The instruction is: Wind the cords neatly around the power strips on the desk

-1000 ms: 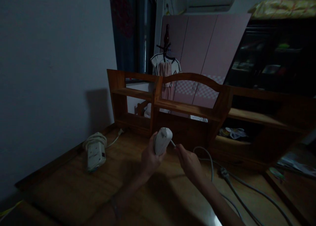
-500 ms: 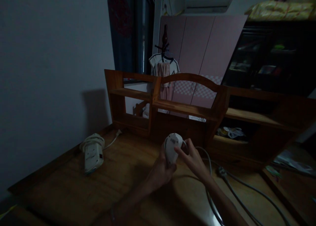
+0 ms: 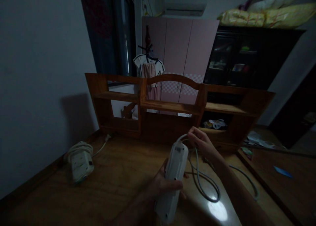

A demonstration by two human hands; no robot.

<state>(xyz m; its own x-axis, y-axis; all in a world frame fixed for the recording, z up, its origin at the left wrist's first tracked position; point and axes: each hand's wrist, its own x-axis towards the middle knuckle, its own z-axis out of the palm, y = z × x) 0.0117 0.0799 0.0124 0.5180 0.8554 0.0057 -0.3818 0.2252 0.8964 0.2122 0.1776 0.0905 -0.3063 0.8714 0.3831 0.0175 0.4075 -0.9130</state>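
Observation:
My left hand (image 3: 166,183) is wrapped round a white power strip (image 3: 177,161), which it holds tilted above the table with its screw-dotted back and small label towards me. The strip's lower end reaches the bottom of the view. From its far end comes a grey cord (image 3: 181,137), and my right hand (image 3: 200,141) pinches that cord a little way from the strip. Past the right hand, the cord hangs down and lies in a loop on the table (image 3: 128,173), partly behind my right forearm.
Another white power strip (image 3: 82,165), its cord wound on top, lies at the left by the wall; its plug (image 3: 108,137) rests nearby. A wooden shelf unit (image 3: 170,106) spans the table's back. At the right lies a blue slip (image 3: 282,171).
The strip has swung so that its long back shows, nearer to me. My right hand has moved off the strip onto its cord. The view has shifted right.

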